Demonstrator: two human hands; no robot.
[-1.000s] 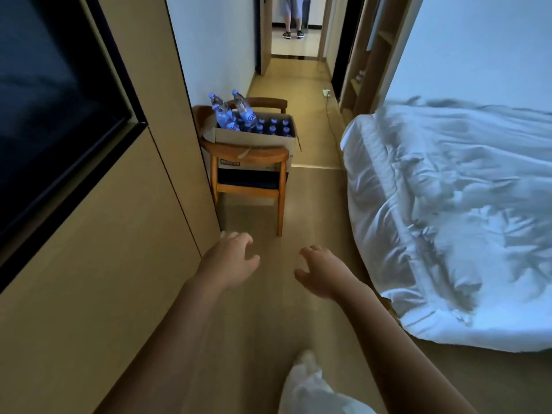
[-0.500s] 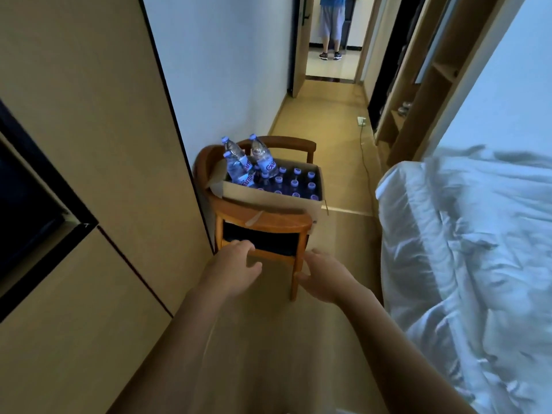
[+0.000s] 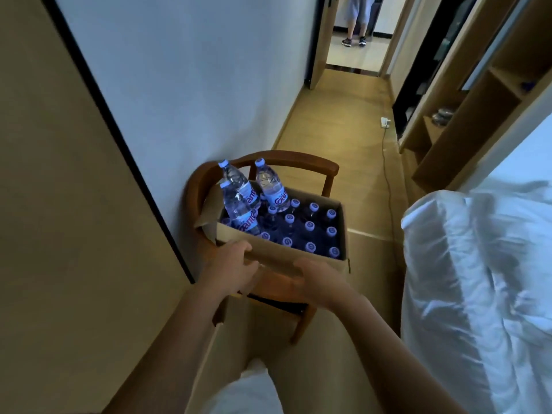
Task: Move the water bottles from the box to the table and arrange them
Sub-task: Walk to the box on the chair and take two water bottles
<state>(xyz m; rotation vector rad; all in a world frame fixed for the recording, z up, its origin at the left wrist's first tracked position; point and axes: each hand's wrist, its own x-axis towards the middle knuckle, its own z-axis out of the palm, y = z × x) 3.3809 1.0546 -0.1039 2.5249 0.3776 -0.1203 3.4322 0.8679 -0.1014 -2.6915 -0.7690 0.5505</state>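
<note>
An open cardboard box (image 3: 279, 259) sits on a wooden chair (image 3: 301, 160) against the left wall. Several upright water bottles with pale caps (image 3: 309, 225) fill it. Three more clear bottles with blue labels lie tilted on top at its left end (image 3: 270, 186). My left hand (image 3: 230, 271) is at the box's near left corner, fingers loosely curled, touching or almost touching the cardboard. Just in front of the box's near wall hovers my right hand (image 3: 316, 282), fingers relaxed and holding nothing. No table is in view.
A bed with a rumpled white duvet (image 3: 478, 279) fills the right side, leaving a narrow wooden floor aisle. A cable and plug (image 3: 385, 122) lie on the floor beside an open shelf unit (image 3: 466, 115). A person's legs (image 3: 355, 22) stand in the far doorway.
I have walked up to the chair; the box has gone from far ahead to directly under my hands. Both hands have reached forward to its near wall.
</note>
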